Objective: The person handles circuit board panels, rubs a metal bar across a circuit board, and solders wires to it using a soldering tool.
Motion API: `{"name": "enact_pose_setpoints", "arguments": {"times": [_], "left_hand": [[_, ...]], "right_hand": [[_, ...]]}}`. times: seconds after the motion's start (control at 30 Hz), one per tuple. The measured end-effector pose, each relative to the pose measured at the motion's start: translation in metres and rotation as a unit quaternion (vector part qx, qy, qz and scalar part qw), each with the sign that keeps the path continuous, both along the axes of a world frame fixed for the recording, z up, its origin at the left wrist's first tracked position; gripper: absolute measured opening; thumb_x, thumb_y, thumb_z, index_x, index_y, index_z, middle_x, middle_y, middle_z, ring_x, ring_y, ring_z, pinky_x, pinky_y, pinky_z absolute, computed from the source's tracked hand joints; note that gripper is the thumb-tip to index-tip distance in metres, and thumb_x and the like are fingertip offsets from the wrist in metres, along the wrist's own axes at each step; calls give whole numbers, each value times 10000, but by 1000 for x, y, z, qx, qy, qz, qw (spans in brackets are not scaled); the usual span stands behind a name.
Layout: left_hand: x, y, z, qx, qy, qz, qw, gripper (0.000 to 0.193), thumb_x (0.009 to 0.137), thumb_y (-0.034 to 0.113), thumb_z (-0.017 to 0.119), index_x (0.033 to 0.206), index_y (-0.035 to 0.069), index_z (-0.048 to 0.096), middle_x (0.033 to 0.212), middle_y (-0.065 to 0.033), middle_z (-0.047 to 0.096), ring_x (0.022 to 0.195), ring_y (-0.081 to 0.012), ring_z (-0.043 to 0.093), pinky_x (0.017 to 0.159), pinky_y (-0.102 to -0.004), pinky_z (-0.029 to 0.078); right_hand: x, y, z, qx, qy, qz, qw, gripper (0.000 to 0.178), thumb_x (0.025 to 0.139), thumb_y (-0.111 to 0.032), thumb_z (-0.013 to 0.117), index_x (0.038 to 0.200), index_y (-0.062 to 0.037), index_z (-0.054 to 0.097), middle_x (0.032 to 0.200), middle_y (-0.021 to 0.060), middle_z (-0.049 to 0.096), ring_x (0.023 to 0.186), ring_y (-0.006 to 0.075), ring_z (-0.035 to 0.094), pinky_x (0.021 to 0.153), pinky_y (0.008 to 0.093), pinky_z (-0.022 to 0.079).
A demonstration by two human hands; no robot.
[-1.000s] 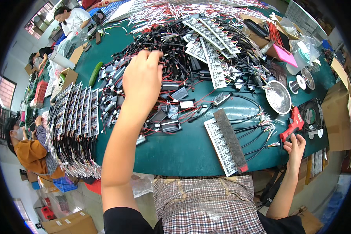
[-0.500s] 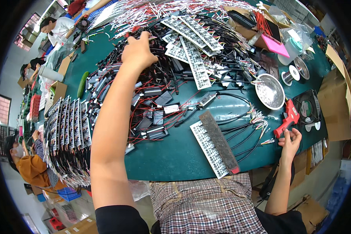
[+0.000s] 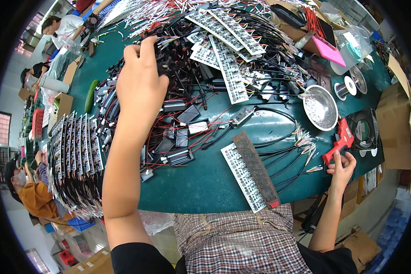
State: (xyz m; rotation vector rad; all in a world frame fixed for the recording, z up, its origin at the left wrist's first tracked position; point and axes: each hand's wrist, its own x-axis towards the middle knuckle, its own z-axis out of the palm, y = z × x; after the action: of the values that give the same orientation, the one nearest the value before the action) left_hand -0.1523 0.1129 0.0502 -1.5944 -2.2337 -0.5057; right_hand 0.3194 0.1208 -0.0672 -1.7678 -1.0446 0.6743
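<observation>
My left hand [image 3: 142, 84] is stretched over a heap of black cables and connectors [image 3: 180, 61], fingers apart and bent downward. Its fingertips are partly hidden, and I see nothing held in it. At the right table edge my right hand [image 3: 342, 172] rests half curled with its fingers apart, just below the handle of a red glue gun [image 3: 340, 140]. Before me lies a white circuit-board panel [image 3: 243, 178] under a dark, rough bar [image 3: 255, 169] with a red end. Several black cables [image 3: 283, 166] with stripped, coloured wire ends run out from beside the bar.
More white board panels [image 3: 228, 68] lie on the heap. A metal bowl [image 3: 320, 107], solder spool [image 3: 345, 87], small fan [image 3: 364, 130] and pink sheet [image 3: 329, 51] are at right. Stacked wired boards [image 3: 77, 146] and a cucumber [image 3: 91, 96] are at left. Other people work beyond the left edge.
My left hand has moved left and a little nearer across the heap. My right hand has barely shifted, its fingers slightly more spread. The view has turned slightly.
</observation>
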Motion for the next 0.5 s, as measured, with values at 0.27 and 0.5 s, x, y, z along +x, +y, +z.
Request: {"name": "enact_pose_setpoints", "arguments": {"times": [0.27, 0.5], "left_hand": [[18, -67, -30, -45, -29, -94, 994, 268, 718, -47, 683, 963, 40, 616, 999, -102, 606, 862, -289, 638, 753, -393, 515], [29, -91, -30, -21, 21, -63, 998, 136, 728, 31, 748, 846, 55, 683, 1153, -69, 625, 1006, -286, 612, 842, -399, 496]], "right_hand": [[-7, 9, 12, -54, -66, -3, 996, 713, 809, -257, 817, 1292, 45, 388, 984, 112, 565, 547, 92, 553, 441, 214, 463], [-2, 12, 9, -41, -45, 4, 998, 737, 801, -253, 824, 1304, 52, 379, 991, 133, 565, 536, 89, 546, 435, 211, 459]]}}
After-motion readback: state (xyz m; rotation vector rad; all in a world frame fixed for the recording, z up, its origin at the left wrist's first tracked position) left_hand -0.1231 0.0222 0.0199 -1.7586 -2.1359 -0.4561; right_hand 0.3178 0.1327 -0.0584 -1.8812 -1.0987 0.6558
